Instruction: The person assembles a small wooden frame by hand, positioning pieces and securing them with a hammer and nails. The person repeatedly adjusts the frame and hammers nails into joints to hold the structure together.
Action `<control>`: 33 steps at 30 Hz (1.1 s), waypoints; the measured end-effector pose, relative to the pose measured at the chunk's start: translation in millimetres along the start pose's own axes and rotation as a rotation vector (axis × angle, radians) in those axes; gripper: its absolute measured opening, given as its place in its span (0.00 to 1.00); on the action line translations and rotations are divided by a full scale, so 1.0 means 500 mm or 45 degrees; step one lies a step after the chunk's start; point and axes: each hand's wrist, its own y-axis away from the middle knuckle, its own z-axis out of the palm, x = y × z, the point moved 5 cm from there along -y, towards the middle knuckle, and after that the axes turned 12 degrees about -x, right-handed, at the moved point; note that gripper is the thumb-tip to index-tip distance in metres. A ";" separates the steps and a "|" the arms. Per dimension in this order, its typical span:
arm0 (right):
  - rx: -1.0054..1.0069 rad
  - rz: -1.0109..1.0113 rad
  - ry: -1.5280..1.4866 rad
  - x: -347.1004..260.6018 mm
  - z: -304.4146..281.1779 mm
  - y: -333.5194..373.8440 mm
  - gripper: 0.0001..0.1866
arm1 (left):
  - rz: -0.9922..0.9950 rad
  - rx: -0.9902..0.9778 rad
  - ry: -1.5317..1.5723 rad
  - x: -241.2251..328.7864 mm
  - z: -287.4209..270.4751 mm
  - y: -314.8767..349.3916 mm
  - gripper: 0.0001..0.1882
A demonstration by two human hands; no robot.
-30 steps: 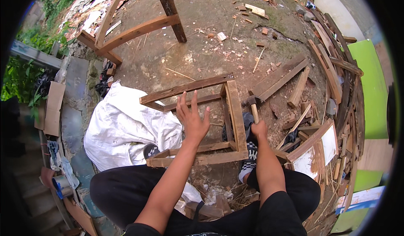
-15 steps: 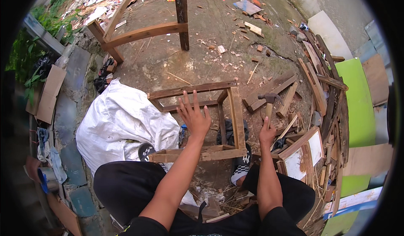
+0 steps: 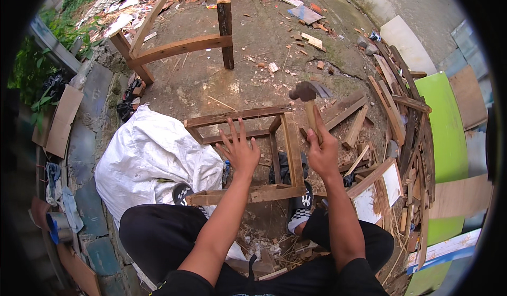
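Observation:
A box-like wooden frame [image 3: 294, 153] of nailed bars stands on the ground between my feet. Over its middle is my left hand [image 3: 239, 154], palm down with fingers spread; its fingertips reach the far top bars, and whether they press on the wood I cannot tell. My right hand [image 3: 324, 152] is wrapped round the wooden handle of a claw hammer [image 3: 310, 111]. The hammer is raised beside the frame's right end, its dark metal head uppermost and apart from the wood.
A white sack [image 3: 153, 158] bulges against the frame's left side. Scrap timber [image 3: 409, 116] is heaped on the right, beside a green panel [image 3: 449, 132]. Farther off stands a larger wooden frame [image 3: 179, 49]. Debris litters the concrete ground.
My right hand has lifted the hammer up and to the left, closer to the frame's right end. My left hand has shifted slightly left and stays spread over the frame.

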 end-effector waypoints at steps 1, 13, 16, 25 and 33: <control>0.086 -0.108 -0.001 -0.024 -0.007 -0.010 0.32 | 0.018 0.024 0.003 0.000 -0.003 -0.005 0.47; -0.197 0.170 0.294 0.060 0.046 -0.038 0.34 | -0.033 -0.068 0.041 0.007 -0.001 -0.006 0.48; -0.006 0.043 0.183 -0.002 0.021 -0.051 0.34 | -0.008 -0.011 0.021 -0.012 0.000 -0.014 0.48; -0.185 0.168 0.360 0.085 0.067 -0.023 0.32 | -0.031 -0.107 -0.007 0.008 0.005 -0.003 0.50; 0.304 -0.127 0.143 -0.021 0.013 -0.044 0.32 | -0.032 -0.087 0.020 -0.009 0.007 -0.011 0.52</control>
